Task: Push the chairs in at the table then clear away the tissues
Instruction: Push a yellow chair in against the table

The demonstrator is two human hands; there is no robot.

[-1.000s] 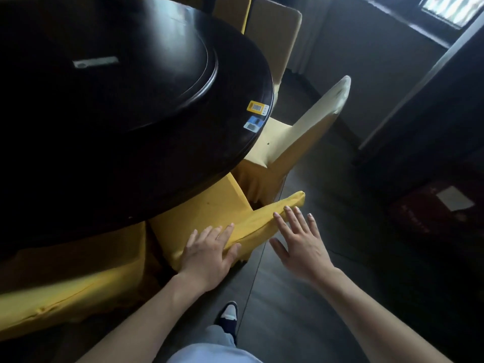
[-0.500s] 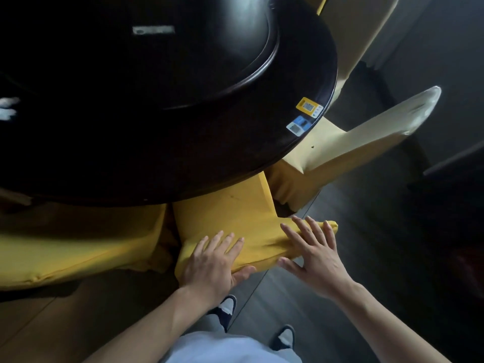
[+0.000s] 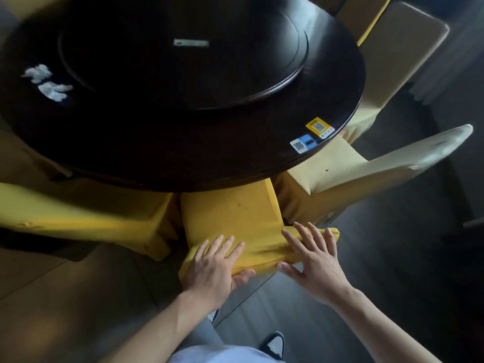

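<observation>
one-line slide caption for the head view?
Both hands, left and right, press the yellow chair's backrest toward the round table; tissues remain.

Left grip (image 3: 213,267) and right grip (image 3: 313,260) reach forward, fingers straight.
</observation>
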